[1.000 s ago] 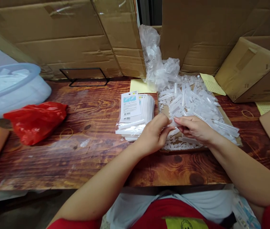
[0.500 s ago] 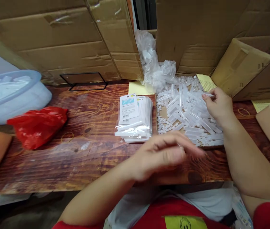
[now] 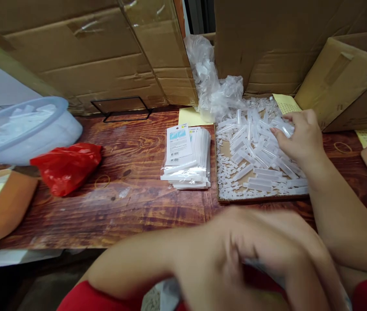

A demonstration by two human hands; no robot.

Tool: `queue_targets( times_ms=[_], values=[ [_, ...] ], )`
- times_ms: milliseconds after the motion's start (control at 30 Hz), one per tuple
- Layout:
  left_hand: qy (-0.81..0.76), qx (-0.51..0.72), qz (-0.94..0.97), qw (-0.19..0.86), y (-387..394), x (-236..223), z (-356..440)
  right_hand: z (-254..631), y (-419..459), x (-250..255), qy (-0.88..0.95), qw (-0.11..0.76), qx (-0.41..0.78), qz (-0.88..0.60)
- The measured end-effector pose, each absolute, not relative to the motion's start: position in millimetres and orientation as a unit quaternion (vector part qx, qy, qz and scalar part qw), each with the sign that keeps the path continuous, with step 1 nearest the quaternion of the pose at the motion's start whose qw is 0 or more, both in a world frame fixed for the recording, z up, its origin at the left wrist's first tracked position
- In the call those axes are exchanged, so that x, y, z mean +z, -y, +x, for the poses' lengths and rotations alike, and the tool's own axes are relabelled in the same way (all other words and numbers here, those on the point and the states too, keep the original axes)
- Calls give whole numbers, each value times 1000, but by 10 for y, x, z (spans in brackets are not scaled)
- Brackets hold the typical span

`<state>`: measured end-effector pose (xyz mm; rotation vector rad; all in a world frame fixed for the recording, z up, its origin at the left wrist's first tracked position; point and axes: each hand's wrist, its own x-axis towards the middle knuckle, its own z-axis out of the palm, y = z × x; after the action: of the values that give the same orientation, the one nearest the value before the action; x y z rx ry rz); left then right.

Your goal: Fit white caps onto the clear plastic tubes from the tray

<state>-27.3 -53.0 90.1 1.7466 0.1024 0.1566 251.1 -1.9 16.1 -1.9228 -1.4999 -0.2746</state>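
A shallow cardboard tray (image 3: 264, 197) holds a heap of clear plastic tubes (image 3: 256, 149) and small white plastic pieces (image 3: 228, 177). Over the tray's right side is my right hand (image 3: 303, 134), thumb and forefinger apart, with tubes below and between them; I see nothing gripped. My left hand (image 3: 251, 255) is large and close to the camera, in front of the table edge. Its fingers curl downward and are smeared by motion, so anything in them is hidden. Left of the tray lies a stack of clear packets with printed cards (image 3: 188, 160).
A blue plastic basin (image 3: 73, 125) of white pieces, a red plastic bag (image 3: 68, 168) and an orange container (image 3: 17, 207) stand at left. Behind are a black wire stand (image 3: 121, 108), crumpled clear plastic (image 3: 209, 77) and cardboard walls. An open carton (image 3: 342, 82) stands at back right.
My left hand has come down and closer to the camera, away from the tray's front. My right thumb and forefinger have parted; the small white piece between them before no longer shows there.
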Motion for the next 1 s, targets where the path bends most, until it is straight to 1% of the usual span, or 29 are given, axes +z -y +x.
queue_targets(
  times_ms=[67, 100, 167, 233, 367, 500, 600, 667, 733, 800, 900, 933, 1000],
  values=[
    [-131, 201, 802, 547, 274, 750, -151, 2446, 81, 272, 627, 340, -69, -697],
    [-167, 229, 828, 484, 137, 645, -82, 2410, 112, 323, 662, 326, -34, -675],
    [-245, 213, 877, 354, -117, 421, 60, 2335, 171, 404, 730, 268, 58, -627],
    [-280, 142, 914, 258, -293, 238, 192, 2266, 220, 453, 773, 193, 145, -587],
    [-341, 61, 916, 204, -385, 105, 394, 2174, 296, 468, 781, 75, 247, -568],
    [-379, 14, 908, 180, -397, 159, 484, 2072, 360, 428, 769, 8, 275, -578],
    [-390, 14, 898, 203, -467, 214, 468, 1954, 383, 396, 768, -25, 267, -582],
    [-399, 58, 881, 248, -530, 254, 416, 1884, 379, 381, 771, -47, 246, -585],
    [-408, 127, 852, 302, -587, 298, 336, 1841, 363, 369, 782, -50, 212, -584],
    [-406, 190, 808, 381, -623, 339, 234, 1825, 347, 363, 798, -30, 169, -578],
    [-358, 245, 714, 550, -612, 375, 58, 1823, 336, 366, 807, -3, 123, -577],
    [-337, 251, 689, 591, -591, 373, -3, 1821, 336, 368, 802, -5, 119, -585],
    [-317, 241, 667, 629, -537, 344, -118, 1810, 338, 366, 784, -24, 126, -607]
  ],
)
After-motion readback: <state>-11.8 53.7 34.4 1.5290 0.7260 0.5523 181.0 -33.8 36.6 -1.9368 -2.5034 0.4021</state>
